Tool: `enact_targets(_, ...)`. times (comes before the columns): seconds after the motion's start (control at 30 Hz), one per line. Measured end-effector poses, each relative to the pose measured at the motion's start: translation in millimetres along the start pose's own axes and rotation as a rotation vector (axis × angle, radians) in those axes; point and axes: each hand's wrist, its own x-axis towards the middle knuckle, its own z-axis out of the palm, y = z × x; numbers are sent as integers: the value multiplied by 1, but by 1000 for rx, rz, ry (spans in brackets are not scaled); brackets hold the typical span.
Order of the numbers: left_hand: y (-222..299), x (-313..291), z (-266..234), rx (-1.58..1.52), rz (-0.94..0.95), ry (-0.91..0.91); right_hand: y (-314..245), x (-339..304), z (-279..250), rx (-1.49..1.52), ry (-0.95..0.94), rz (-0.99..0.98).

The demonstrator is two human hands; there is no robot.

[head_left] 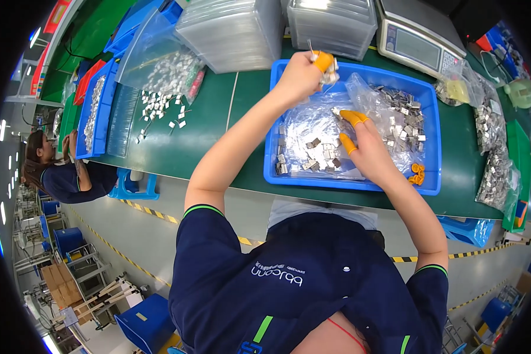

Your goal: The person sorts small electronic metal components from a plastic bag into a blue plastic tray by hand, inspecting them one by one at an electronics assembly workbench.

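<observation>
My left hand [305,74], with an orange finger cot, is raised over the far edge of a blue tray [354,186]. Its fingers are closed around a bunch of small white connectors [331,75], some with thin metal pins. Inside the tray, my right hand [365,141] reaches over clear plastic bags, orange cots on its thumb and fingers. The thumb stands apart from the fingers. A small white piece [336,110] is at the fingertips, touching them. Loose grey-and-white connectors [322,154] lie on the plastic near this hand; more [404,112] fill the tray's right side.
Orange finger cots [417,174] lie in the tray's near right corner. Beyond it stand clear plastic tray stacks [233,35] and a scale [416,44]. White parts [159,109] are scattered on the green table [215,106] to the left. Bagged connectors [492,171] lie right. A person [68,177] works far left.
</observation>
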Motion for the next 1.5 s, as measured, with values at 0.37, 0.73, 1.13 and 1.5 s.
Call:
enact_targets(0.37, -32, -26, -19, 659, 440, -438, -10, 16, -6, 44, -100, 128)
enact_targets(0.73, -9, -65, -65, 187, 389, 102, -20, 38, -1, -161, -92, 16)
enact_targets(1.13, -79, -48, -100, 859, 351, 165, -5, 46, 13, 132, -103, 40)
enact_targets(1.5, -84, -59, -94, 1076, 468, 256, -11, 49, 17, 290, 25, 57)
